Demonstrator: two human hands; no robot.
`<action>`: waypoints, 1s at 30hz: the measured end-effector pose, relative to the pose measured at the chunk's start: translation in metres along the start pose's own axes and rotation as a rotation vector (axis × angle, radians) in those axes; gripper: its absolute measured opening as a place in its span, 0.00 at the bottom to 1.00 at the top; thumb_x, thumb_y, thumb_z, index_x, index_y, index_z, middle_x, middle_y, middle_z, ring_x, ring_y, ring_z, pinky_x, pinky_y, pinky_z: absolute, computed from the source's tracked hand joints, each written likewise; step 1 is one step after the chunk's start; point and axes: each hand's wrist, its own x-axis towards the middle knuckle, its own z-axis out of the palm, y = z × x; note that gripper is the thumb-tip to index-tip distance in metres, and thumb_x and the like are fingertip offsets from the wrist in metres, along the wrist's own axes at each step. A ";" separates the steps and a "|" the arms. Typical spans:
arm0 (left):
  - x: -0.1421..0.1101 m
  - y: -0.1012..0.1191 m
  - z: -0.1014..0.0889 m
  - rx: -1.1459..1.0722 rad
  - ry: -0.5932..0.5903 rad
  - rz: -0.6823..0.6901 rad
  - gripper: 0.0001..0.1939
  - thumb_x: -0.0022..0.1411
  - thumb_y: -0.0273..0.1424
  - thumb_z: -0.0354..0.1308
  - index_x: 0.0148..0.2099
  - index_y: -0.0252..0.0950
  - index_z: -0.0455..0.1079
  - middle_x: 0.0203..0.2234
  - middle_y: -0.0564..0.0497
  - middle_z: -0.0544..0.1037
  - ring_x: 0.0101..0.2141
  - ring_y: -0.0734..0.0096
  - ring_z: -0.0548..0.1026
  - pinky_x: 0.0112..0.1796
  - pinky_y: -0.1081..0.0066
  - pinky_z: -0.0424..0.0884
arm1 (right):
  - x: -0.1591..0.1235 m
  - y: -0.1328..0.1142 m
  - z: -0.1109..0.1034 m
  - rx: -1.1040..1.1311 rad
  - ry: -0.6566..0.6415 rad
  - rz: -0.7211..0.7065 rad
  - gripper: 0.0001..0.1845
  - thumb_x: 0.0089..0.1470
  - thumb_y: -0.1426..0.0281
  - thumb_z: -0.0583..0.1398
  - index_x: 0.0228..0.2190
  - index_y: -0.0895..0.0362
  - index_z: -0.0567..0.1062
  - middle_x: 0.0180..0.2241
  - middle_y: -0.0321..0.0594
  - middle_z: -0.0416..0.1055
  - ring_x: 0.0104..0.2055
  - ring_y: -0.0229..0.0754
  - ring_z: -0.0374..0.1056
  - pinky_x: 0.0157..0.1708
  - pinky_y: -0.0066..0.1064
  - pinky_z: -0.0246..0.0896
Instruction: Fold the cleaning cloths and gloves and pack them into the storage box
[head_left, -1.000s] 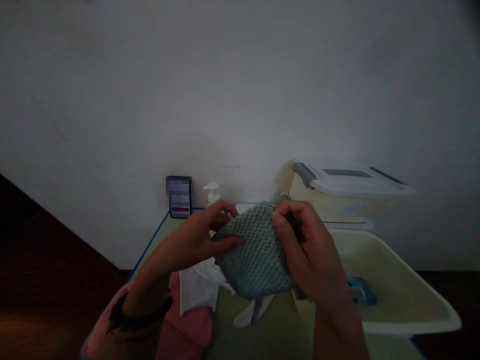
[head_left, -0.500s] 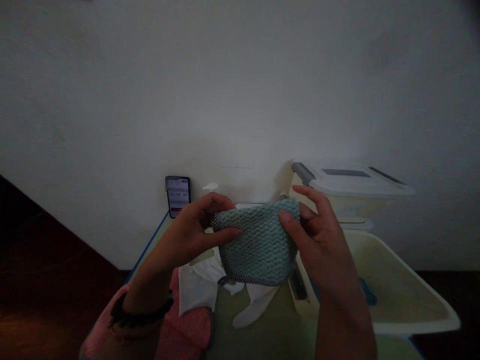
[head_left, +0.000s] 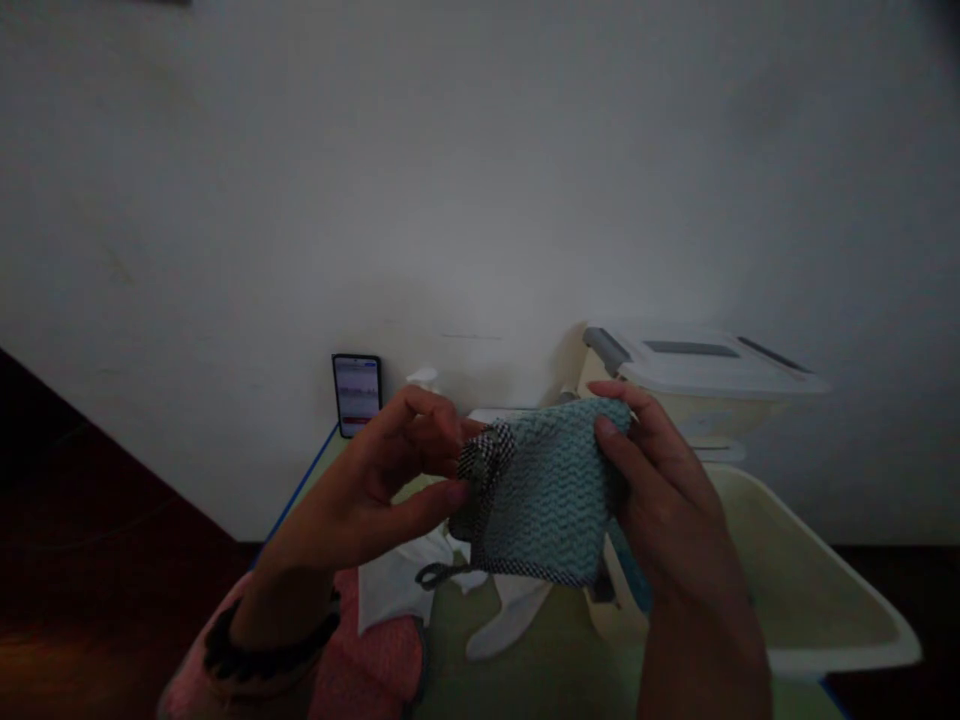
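Note:
A light teal textured cloth (head_left: 555, 495) with a black-and-white checked border hangs between my hands above the table. My right hand (head_left: 664, 480) pinches its upper right corner, thumb in front and fingers behind. At the left edge, my left hand (head_left: 397, 470) has its thumb against the cloth and fingertips partly hidden behind it. That edge is curled over, showing the checked trim. A small loop dangles from the cloth's lower left corner. Below lie a white garment (head_left: 394, 585), a white sock-like piece (head_left: 510, 615) and a pink cloth (head_left: 371, 650), partly covered by my left forearm.
A phone (head_left: 358, 395) leans against the wall at the table's back left. On the right, an open cream bin (head_left: 810, 590) holds something blue, and a cream box with a white lid (head_left: 720, 365) stands behind it. The green table (head_left: 480, 680) has a blue edge.
The cloth has shifted to the right with my right hand. Its left edge has curled inward, and my left hand's fingers have spread a little.

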 end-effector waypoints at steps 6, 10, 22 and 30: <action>0.005 0.000 0.003 0.178 0.129 0.105 0.17 0.56 0.20 0.59 0.44 0.43 0.64 0.37 0.54 0.78 0.34 0.73 0.77 0.31 0.77 0.74 | -0.002 -0.001 0.000 -0.069 -0.103 -0.038 0.11 0.59 0.63 0.55 0.45 0.44 0.69 0.32 0.33 0.67 0.30 0.37 0.63 0.27 0.27 0.60; 0.008 0.002 -0.002 0.316 0.229 0.057 0.08 0.54 0.22 0.62 0.36 0.38 0.74 0.30 0.52 0.80 0.29 0.73 0.77 0.31 0.77 0.72 | -0.003 -0.003 -0.003 -0.153 -0.135 -0.062 0.10 0.59 0.63 0.56 0.43 0.44 0.71 0.32 0.33 0.69 0.31 0.36 0.63 0.28 0.26 0.61; 0.033 -0.030 -0.010 -0.275 0.277 -0.379 0.15 0.58 0.39 0.51 0.28 0.36 0.72 0.21 0.51 0.76 0.23 0.68 0.74 0.24 0.71 0.69 | 0.000 -0.009 0.010 -0.067 0.023 0.013 0.10 0.49 0.64 0.64 0.35 0.50 0.71 0.28 0.34 0.70 0.26 0.37 0.67 0.20 0.26 0.64; 0.029 -0.032 -0.005 -0.153 0.305 -0.310 0.12 0.56 0.34 0.61 0.43 0.36 0.73 0.34 0.51 0.79 0.35 0.70 0.76 0.38 0.73 0.70 | 0.002 -0.001 0.019 -0.028 0.020 0.033 0.18 0.52 0.58 0.61 0.44 0.49 0.66 0.38 0.37 0.68 0.28 0.35 0.67 0.20 0.24 0.65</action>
